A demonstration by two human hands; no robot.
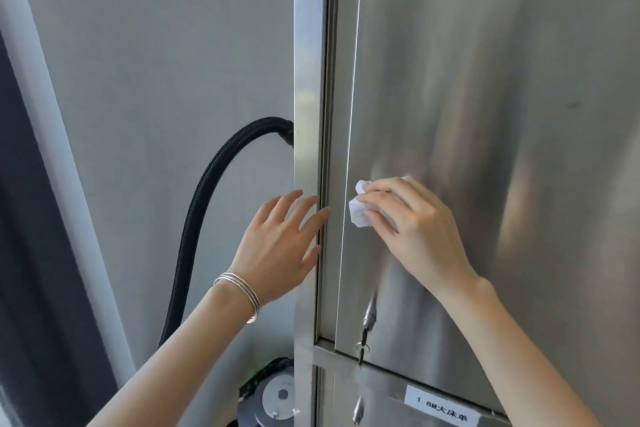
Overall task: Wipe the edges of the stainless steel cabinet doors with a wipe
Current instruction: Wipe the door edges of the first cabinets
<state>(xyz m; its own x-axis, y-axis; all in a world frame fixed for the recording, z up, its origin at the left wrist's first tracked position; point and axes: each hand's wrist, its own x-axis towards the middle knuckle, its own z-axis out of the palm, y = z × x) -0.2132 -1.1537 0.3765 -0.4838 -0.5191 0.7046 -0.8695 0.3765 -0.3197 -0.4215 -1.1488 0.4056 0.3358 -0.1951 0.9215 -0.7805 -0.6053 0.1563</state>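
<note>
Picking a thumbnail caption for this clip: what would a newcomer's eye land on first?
First, the right hand pinching a crumpled white wipe against the cabinet door near its left edge, mid-frame. Next, the left hand, fingers straight and spread, on the cabinet frame just left of it, with silver bangles on the wrist. Behind, a black corrugated hose arcs down the grey wall.

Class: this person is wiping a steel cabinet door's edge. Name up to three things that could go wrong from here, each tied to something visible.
1. The wipe is bunched small in the right hand, so bare skin may slide along the thin door edge.
2. A downward stroke could knock the key in the lock below.
3. The left hand rests on the frame beside the door; a swinging door might pinch it.
</note>
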